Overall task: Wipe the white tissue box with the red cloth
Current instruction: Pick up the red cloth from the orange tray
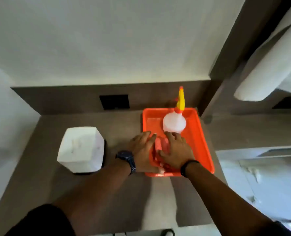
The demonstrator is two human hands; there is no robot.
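The white tissue box (81, 149) stands on the brown counter at the left, a hand's width from my left forearm. The red cloth (160, 144) lies bunched in the near half of an orange tray (201, 142), mostly covered by my hands. My left hand (142, 149), with a dark watch on its wrist, rests flat on the cloth's left side. My right hand (177, 150), with a black band on its wrist, presses on the cloth's right side with fingers spread. Whether either hand grips the cloth is not visible.
A translucent spray bottle (174, 124) with a yellow and orange trigger head stands in the tray's far half, just beyond my fingertips. A dark socket plate (114, 101) sits in the back panel. A white rolled towel (269, 65) hangs at the upper right.
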